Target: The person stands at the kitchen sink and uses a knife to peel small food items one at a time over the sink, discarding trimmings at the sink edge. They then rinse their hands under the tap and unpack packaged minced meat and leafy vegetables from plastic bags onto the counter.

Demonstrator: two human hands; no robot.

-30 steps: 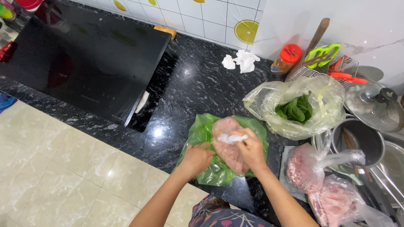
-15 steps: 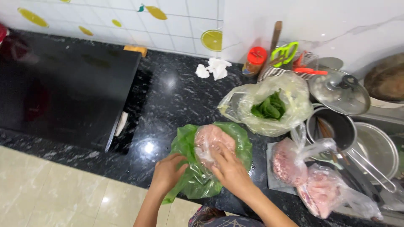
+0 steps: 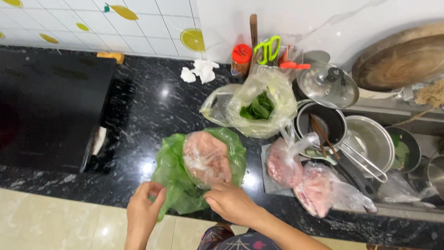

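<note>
Near the front edge of your black counter [image 3: 138,120], open stone lies leftward; the green bag [image 3: 178,180] overhangs slightly, pinched by your left hand [image 3: 144,203]. Your right hand [image 3: 231,203] rests fingertips against the wrapped meat [image 3: 206,158].

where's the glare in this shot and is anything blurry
Head view: bright glare spots sit on the black granite counter, above and beside the green bag; the clear meat bag on it shines too. The left hand and right hand are slightly soft at the edges, the pot lid and scissors reasonably sharp.
</note>
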